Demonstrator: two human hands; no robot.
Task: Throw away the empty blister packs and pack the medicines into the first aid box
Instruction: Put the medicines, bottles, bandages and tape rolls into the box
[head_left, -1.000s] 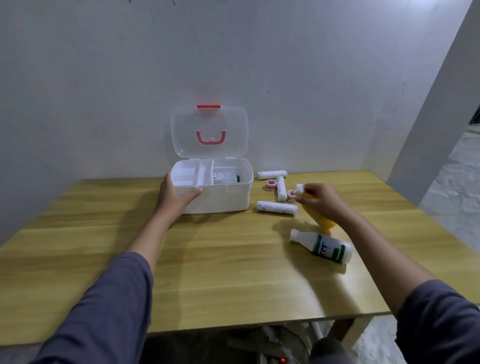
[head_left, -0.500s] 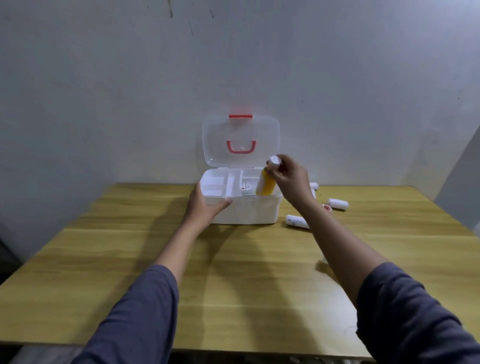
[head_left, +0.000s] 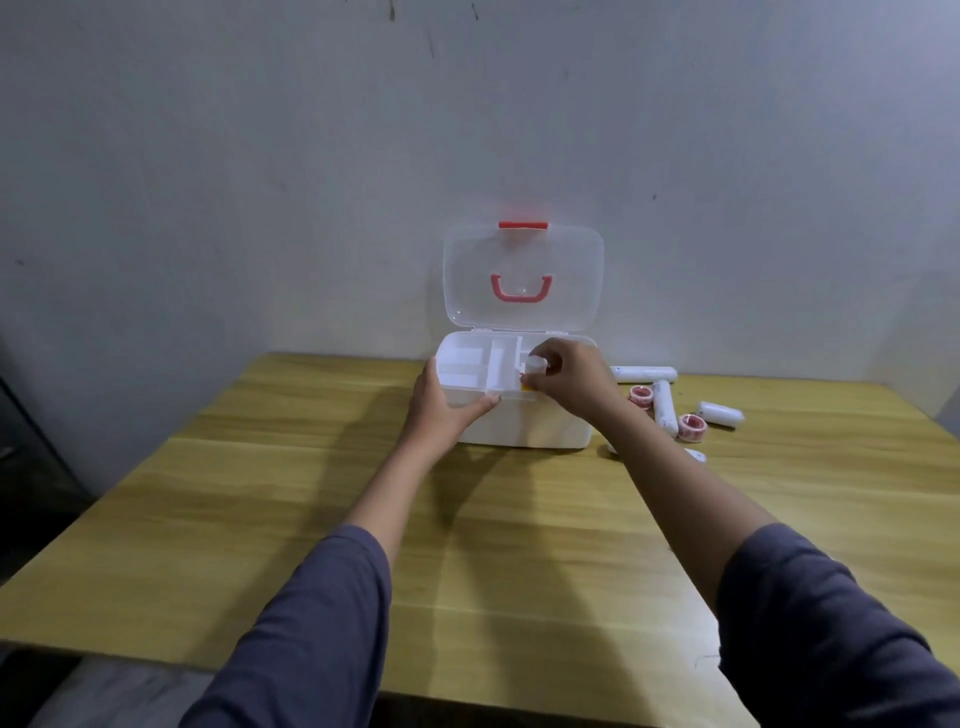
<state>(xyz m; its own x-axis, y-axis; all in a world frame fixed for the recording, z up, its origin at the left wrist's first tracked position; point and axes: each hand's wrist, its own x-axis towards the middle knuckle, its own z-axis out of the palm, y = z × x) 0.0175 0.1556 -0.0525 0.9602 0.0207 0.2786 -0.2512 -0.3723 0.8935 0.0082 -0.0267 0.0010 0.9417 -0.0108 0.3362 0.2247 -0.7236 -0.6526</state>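
Sleeves of dark cloth fill the near edge of the view, and both forearms reach out across the wooden table (head_left: 291, 499) toward the first aid box (head_left: 524, 428), which stands at the far side by the wall with its clear lid (head_left: 522, 275) swung up.

The left hand (head_left: 441, 410) lies on the box's front left corner, thumb along the side wall and fingers curled loosely over the rim, steadying it without clasping anything. The right hand (head_left: 569, 382) is closed round the white cap of an orange bottle (head_left: 531, 371), pinching it from above; the body of the bottle is already sunk into the right part of the box, with only a sliver of orange showing at the rim.

Packing looks partly done. Several white rolls (head_left: 664, 413) and two small reels of red-printed tape (head_left: 691, 427) lie loose on the table to the right of the box, so those are left to go in. Another small white thing peeks out behind the right forearm, too hidden to identify. No blister packs or bin show in this view.
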